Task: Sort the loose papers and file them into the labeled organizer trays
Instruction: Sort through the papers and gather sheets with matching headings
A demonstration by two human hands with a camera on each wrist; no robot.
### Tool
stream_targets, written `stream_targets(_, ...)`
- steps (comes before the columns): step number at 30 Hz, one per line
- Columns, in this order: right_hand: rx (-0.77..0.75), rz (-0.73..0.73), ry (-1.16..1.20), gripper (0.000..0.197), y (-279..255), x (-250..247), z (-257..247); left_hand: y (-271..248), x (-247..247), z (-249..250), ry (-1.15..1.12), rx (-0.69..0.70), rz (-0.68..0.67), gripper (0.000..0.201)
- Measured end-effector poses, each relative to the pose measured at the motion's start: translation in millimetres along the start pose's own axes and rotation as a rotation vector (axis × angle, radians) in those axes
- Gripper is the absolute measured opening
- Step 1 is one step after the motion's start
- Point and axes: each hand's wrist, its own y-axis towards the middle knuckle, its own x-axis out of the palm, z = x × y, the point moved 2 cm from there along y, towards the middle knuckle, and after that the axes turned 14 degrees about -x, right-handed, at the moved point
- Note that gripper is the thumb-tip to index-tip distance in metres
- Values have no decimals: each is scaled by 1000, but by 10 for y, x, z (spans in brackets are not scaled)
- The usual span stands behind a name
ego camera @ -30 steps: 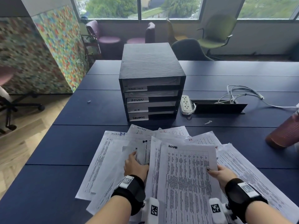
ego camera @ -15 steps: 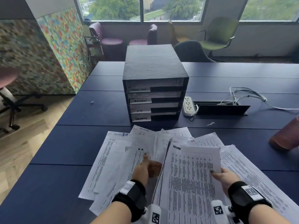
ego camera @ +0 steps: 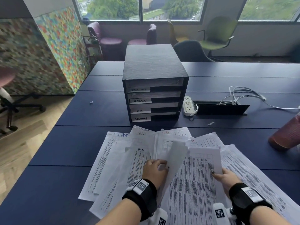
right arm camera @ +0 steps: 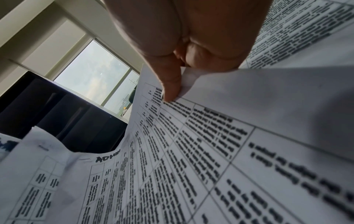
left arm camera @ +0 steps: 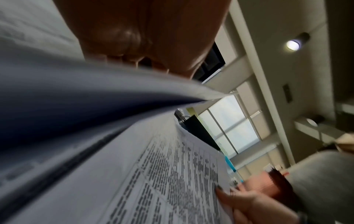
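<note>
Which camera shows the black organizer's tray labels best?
The head view: the organizer faces it, all four labels visible. The right wrist view catches only its dark, tilted side; the left wrist view shows no labels.

Left hand (left arm camera: 145, 34) grips a curled sheet (left arm camera: 107, 94) above printed paper (left arm camera: 172, 174).

White black-printed papers (ego camera: 193, 184), black organizer (ego camera: 152, 69), navy table (ego camera: 65, 151)

An office meeting room: long dark-blue table (ego camera: 68, 114) with power strip (ego camera: 188, 105), chairs (ego camera: 217, 34), wide windows (ego camera: 139, 7).
</note>
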Motion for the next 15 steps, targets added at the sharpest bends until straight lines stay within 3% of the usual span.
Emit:
stream_targets(5,-15,2,40,37,-33,-25,-6,110,-64,-54,-108,-125,75,34)
stream_targets(9,-13,3,58,32,-37,-21,9,202,-103,-81,-184,-184,19,49)
stream_targets(10,-12,6,55,32,-38,-20,11,195,-119,-68,-214,-196,15,43)
stream_targets(12,-9,7,51,33,-41,-26,13,182,-154,-12,-298,-174,6,11)
stream_targets(15,1,5,37,32,-42,-35,-2,231,-113,-7,-280,-147,-63,25)
